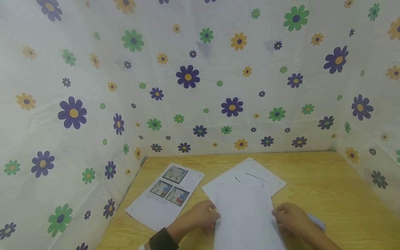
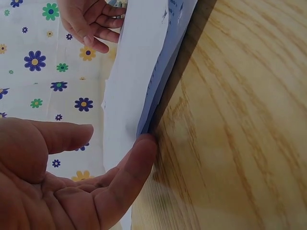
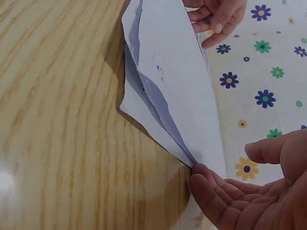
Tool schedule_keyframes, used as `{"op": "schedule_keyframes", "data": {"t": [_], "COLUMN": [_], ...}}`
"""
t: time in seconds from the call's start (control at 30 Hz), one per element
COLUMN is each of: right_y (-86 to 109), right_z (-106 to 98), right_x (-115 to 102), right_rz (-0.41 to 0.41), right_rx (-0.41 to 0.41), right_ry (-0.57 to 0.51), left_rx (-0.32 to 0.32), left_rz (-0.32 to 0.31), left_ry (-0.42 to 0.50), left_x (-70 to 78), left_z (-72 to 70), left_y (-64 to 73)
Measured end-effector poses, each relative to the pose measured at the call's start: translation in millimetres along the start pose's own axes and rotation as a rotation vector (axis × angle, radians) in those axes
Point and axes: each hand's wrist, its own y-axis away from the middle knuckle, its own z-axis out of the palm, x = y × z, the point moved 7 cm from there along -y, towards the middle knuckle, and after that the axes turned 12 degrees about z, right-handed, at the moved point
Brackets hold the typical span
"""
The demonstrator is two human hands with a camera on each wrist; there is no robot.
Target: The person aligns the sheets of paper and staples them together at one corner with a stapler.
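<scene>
A small stack of white paper sheets stands between my two hands at the front of the table. My left hand touches its left edge, and my right hand is at the right edge. In the left wrist view, the fingers meet the paper's edge while the thumb stays apart from it. The right wrist view likewise has fingertips against the sheets, with the thumb lifted away. The sheets' lower edges are bent and slightly fanned, and printing shows on the inner ones.
On the left lies a printed page with three pictures. Behind the stack, another white sheet with dark lines lies askew. A pale bluish object is partly hidden behind my right hand. Flower-patterned sheeting encloses the wooden table.
</scene>
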Motion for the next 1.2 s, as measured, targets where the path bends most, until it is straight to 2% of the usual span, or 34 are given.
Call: {"op": "schedule_keyframes", "data": {"t": [0.27,0.6,0.8,0.93,1.03,1.13,1.2], "right_y": [-1.6,-5.7,1.5,5.7,8.0,9.3,9.1], "right_z": [-2,-2,-6,-11,-8,2,9], "right_x": [-7,-10,-16,-25,-31,-35,-38], "right_rz": [-0.048,-0.063,-0.156,-0.182,-0.165,-0.142,-0.136], "right_rx": [0.018,-0.007,0.000,0.028,0.027,-0.011,-0.034], "right_ry": [-0.015,-0.060,-0.011,0.080,0.054,-0.041,-0.054], "left_rx": [0.023,0.037,0.027,0.026,0.031,0.032,0.031], "left_rz": [0.019,-0.026,-0.039,-0.033,-0.036,-0.041,-0.035], "left_ry": [-0.007,-0.036,-0.034,-0.033,-0.030,-0.024,-0.018], "left_x": [1.5,5.3,5.8,6.6,6.9,6.5,6.8], "left_z": [-3.0,-5.6,-7.7,-8.8,-8.6,-7.8,-7.7], "left_y": [-3.6,-3.6,-2.5,-1.6,-0.7,0.1,1.2]}}
